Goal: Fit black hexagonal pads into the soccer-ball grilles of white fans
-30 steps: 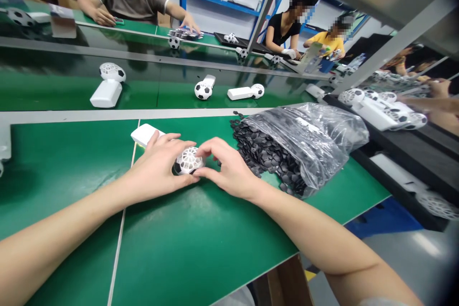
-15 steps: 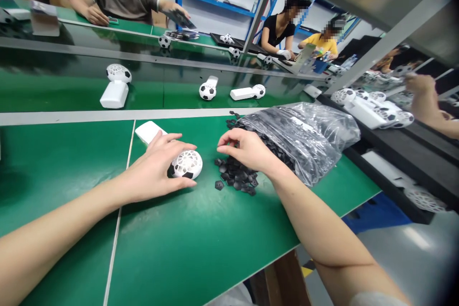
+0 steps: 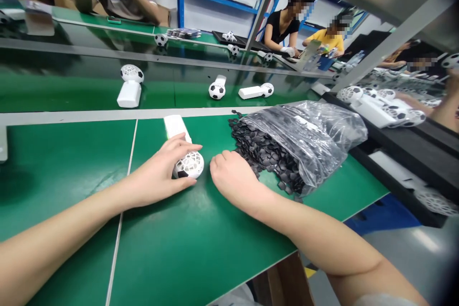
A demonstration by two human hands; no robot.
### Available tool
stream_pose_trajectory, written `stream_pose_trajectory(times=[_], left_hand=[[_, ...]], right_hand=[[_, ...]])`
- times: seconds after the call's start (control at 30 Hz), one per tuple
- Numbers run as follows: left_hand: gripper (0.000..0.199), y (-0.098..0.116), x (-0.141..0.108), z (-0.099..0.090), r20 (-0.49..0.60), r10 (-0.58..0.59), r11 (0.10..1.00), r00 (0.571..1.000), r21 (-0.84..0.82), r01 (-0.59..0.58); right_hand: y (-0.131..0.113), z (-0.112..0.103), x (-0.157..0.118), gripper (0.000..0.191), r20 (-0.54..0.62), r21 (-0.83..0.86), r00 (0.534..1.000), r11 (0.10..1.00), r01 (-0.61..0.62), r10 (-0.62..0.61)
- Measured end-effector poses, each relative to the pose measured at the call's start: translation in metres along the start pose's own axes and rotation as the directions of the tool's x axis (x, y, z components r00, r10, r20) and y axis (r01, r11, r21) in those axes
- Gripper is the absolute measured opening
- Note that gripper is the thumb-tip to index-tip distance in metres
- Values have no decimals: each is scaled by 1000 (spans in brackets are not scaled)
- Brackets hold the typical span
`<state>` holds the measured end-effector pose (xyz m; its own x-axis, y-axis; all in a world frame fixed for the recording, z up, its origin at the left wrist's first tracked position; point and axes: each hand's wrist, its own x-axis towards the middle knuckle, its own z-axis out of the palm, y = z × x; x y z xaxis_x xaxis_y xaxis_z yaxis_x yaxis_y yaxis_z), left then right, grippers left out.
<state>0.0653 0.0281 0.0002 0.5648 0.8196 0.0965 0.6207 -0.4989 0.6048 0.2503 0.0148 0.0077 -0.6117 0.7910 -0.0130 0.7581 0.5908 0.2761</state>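
Observation:
A white device with a straight handle and a round football-patterned head point(image 3: 191, 164) lies on the green table, its openwork lattice facing up and a black patch on its side. My left hand point(image 3: 163, 172) grips that head, thumb on the near side and fingers over the far side. Just right of the head is my right hand point(image 3: 233, 177), its fingers curled closed; whatever they may hold is hidden. Beyond it, small black pentagon pieces point(image 3: 265, 150) spill from a clear plastic bag point(image 3: 322, 138), and the right hand and forearm cover part of the pile.
Similar football-headed devices point(image 3: 129, 87) lie on the dark green conveyor point(image 3: 186, 69) beyond a pale rail. At right, a black tray point(image 3: 398, 177) carries several more. Co-workers point(image 3: 281, 28) sit across the line. A slanting metal post stands at right.
My right hand has come from over the black pieces toward the football head, its fingers curling in. The device has turned under my left hand, its handle now pointing more directly away.

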Motion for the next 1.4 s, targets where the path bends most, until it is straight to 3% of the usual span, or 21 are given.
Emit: stream_pose_trajectory(times=[0.13, 0.23, 0.3, 0.37, 0.43, 0.5, 0.67, 0.87, 1.1, 1.2, 1.27, 1.33, 1.4], left_hand=[[55, -4, 1, -8, 89, 23, 998, 996, -67, -17], [53, -6, 1, -11, 117, 42, 997, 992, -75, -33], [52, -6, 1, -11, 126, 47, 997, 991, -74, -38], [53, -6, 1, -10, 120, 45, 997, 992, -72, -37], [55, -6, 2, -8, 99, 41, 997, 994, -66, -35], [56, -6, 2, -6, 77, 38, 998, 996, -58, -33], [58, -3, 3, -3, 36, 6, 999, 999, -48, -4], [50, -1, 3, -1, 5, -4, 997, 1000, -72, 4], [37, 0, 4, 3, -23, 4, 994, 1000, -112, -6], [34, 1, 4, 3, -23, 17, 994, 1000, -104, -20], [33, 1, 5, 3, -23, 27, 994, 999, -107, -29], [33, 2, 5, 1, -14, 19, 994, 1000, -108, -21], [36, 2, 5, 0, 3, 1, 996, 1000, -94, -1]], right_hand=[[8, 3, 2, 12, -14, 49, 998, 997, -62, 63], [26, 5, 2, 21, -90, 236, 987, 966, -107, 131], [33, 3, 0, 19, -180, 467, 972, 883, -53, 153], [35, -2, -2, 16, -265, 677, 949, 734, 57, 171], [31, -7, -4, 15, -338, 777, 923, 608, 162, 186], [26, -10, -6, 15, -382, 806, 903, 549, 222, 196], [16, -5, -4, 14, -242, 920, 957, 352, 173, 161], [12, 5, 3, 14, -234, 933, 958, 316, 172, 167], [13, 16, 11, 13, -8, 1000, 988, 21, 5, 151], [15, 19, 13, 14, 11, 1000, 990, 6, -12, 143], [19, 16, 13, 14, 21, 998, 990, 53, -29, 141], [26, 11, 10, 16, 59, 981, 994, 178, -74, 89], [33, 3, 4, 19, 119, 927, 993, 359, -107, -12]])
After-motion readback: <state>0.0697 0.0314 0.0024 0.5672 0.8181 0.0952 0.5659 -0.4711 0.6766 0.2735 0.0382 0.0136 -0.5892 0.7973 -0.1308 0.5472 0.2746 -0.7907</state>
